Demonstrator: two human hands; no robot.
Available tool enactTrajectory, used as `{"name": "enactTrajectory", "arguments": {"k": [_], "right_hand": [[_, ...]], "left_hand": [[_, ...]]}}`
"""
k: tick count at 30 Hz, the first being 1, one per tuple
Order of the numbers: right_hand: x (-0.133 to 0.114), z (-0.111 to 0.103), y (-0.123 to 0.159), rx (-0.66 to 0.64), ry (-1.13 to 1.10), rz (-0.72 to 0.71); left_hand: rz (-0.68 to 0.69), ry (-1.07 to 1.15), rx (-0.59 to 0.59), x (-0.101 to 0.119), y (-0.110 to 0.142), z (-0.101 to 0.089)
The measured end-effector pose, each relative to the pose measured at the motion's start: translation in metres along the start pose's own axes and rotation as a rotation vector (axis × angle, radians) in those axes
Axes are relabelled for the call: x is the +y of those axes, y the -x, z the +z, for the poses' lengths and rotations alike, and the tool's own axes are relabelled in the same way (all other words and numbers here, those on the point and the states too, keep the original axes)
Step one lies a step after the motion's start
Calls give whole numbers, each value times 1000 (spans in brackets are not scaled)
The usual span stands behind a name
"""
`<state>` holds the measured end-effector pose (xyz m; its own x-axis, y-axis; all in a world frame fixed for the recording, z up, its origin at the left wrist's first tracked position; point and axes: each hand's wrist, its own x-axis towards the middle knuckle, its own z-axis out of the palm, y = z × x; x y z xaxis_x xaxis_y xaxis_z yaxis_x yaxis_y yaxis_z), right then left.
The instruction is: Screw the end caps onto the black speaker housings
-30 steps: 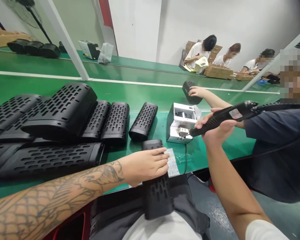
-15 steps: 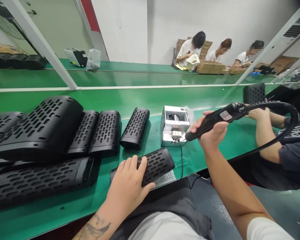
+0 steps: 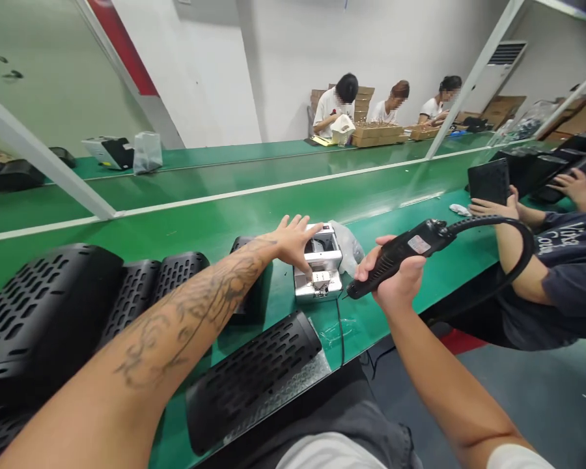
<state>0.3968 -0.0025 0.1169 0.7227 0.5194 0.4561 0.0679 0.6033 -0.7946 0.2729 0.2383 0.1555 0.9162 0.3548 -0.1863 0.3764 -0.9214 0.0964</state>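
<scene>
Tube housing (image 3: 254, 384): matte black, rows of oblong slots. Electric screwdriver (image 3: 395, 257): black, white label, ribbed grip. Screw feeder (image 3: 318, 264): silver and white. Left forearm (image 3: 190, 306): dark grey swirling line tattoo. Conveyor belt (image 3: 254, 208): bright green, white edge stripe. Co-worker's T-shirt (image 3: 566, 280): navy, pale lettering. Wall (image 3: 200, 78): white, with a red strip.

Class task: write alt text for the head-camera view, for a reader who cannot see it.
A right hand grips a corded black power tool over a green workbench, while a tattooed left hand touches a small silver machine. A black perforated tube lies nearby, and a co-worker sits to the right.
</scene>
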Motion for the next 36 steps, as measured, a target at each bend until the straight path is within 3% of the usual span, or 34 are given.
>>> {"name": "enactTrajectory", "arguments": {"k": [3, 5, 9, 11, 13, 17, 19, 23, 32, 36], "right_hand": [[-4, -6, 6, 37, 0, 27], [-8, -10, 11, 64, -26, 23], [-19, -15, 19, 84, -79, -24], [-24, -17, 21, 56, -106, -29], [-28, -17, 21, 25, -132, -46], [-34, -19, 22, 16, -126, -82], [-37, -21, 24, 13, -125, -70], [-39, -23, 24, 2, -149, -65], [-18, -10, 13, -38, -110, -118], [4, 4, 7, -34, -76, -81]], "left_hand": [[49, -10, 17, -6, -7, 3], [36, -14, 114, 0, 16, 14], [-13, -72, 426, 29, 75, 44], [0, -78, 521, 37, 84, 52], [31, -35, 489, 32, 75, 52], [-4, 84, 270, 2, 40, 38], [-5, 82, 277, -5, 33, 37], [81, 75, 327, -5, 38, 42], [7, 175, 161, -14, 16, 36], [-57, 172, 162, -3, 41, 39]]}}
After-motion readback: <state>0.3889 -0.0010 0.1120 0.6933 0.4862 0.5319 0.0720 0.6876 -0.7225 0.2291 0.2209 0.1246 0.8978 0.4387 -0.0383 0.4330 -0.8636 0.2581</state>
